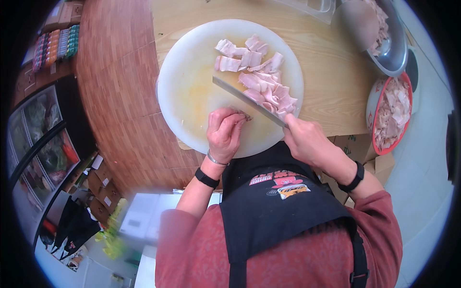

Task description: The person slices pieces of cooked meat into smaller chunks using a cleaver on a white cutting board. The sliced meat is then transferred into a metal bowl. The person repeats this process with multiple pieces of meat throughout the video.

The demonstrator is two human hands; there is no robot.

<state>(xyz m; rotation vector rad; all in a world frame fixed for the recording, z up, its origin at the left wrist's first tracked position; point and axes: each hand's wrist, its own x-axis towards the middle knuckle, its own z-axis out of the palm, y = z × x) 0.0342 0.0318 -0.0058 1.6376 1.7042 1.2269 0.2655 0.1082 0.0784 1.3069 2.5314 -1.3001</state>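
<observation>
My right hand [306, 138] grips a cleaver [246, 98] by its handle, with the blade slanting up and left across a round white cutting board [182, 68]. Sliced pale pink meat [268, 88] lies in a loose pile along the blade's far side. Farther up the board are several thicker chunks of meat [230, 64]. On the near side of the blade, my left hand [224, 131] has its fingers curled down around a small piece of meat [247, 116], mostly hidden by the fingers.
The board rests on a wooden table [331, 93]. At right stand a red-rimmed bowl of cut meat [393, 113] and a steel bowl [394, 59] with more meat. A clear plastic container [317, 9] is at the far edge. Cardboard boxes [383, 167] sit below, right.
</observation>
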